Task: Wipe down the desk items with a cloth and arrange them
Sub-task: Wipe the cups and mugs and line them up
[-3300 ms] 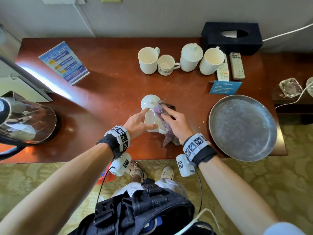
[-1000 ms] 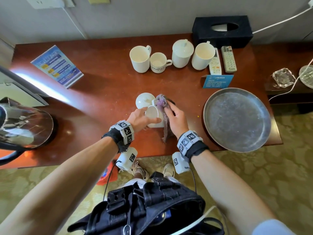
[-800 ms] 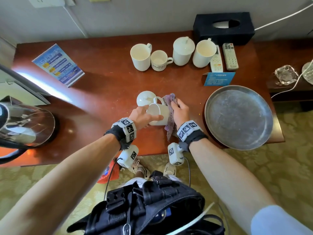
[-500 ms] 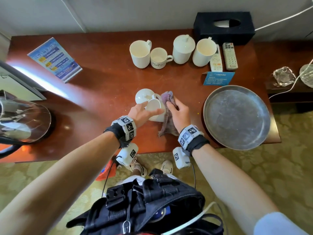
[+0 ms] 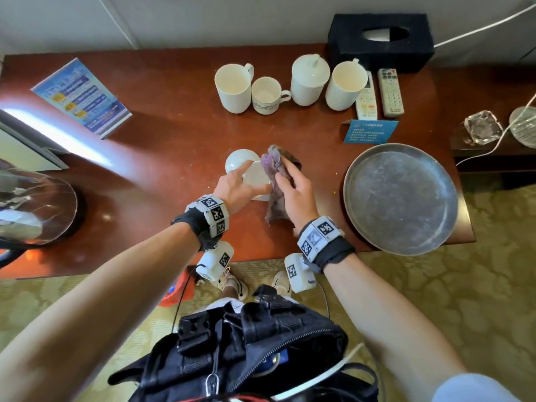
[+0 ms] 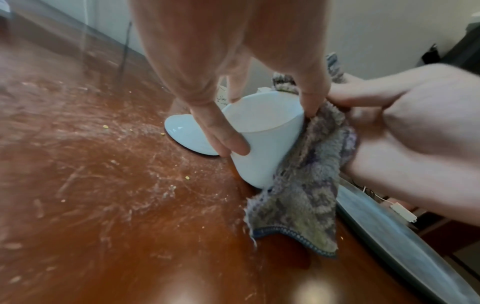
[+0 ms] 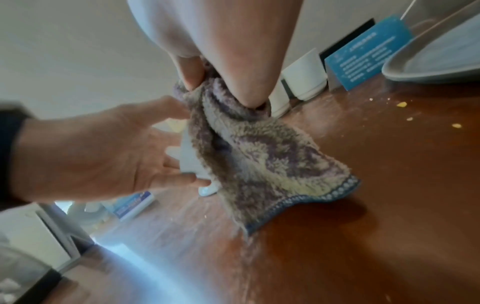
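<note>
My left hand (image 5: 246, 181) grips a white mug (image 5: 256, 181) by its rim, thumb on the outside wall, and holds it tilted with its base on the desk (image 5: 174, 126). In the left wrist view the mug (image 6: 259, 139) opens toward the camera. My right hand (image 5: 282, 169) pinches a purple-grey cloth (image 5: 277, 184) and presses it against the mug's right side. The cloth (image 7: 259, 160) hangs down to the desk. The mug's white lid (image 5: 236, 162) lies just behind it.
Three mugs and a small cup (image 5: 265, 95) line the desk's back. Two remotes (image 5: 390, 92), a black tissue box (image 5: 380, 39) and a blue card (image 5: 369, 132) are at the back right. A round metal tray (image 5: 400, 198) sits right, a leaflet stand (image 5: 81, 97) left. Crumbs dot the wood.
The mug has been turned in my left hand while the cloth rubbed along its side. Its handle, up and visible 0.8 s ago, is now hidden by the cloth.
</note>
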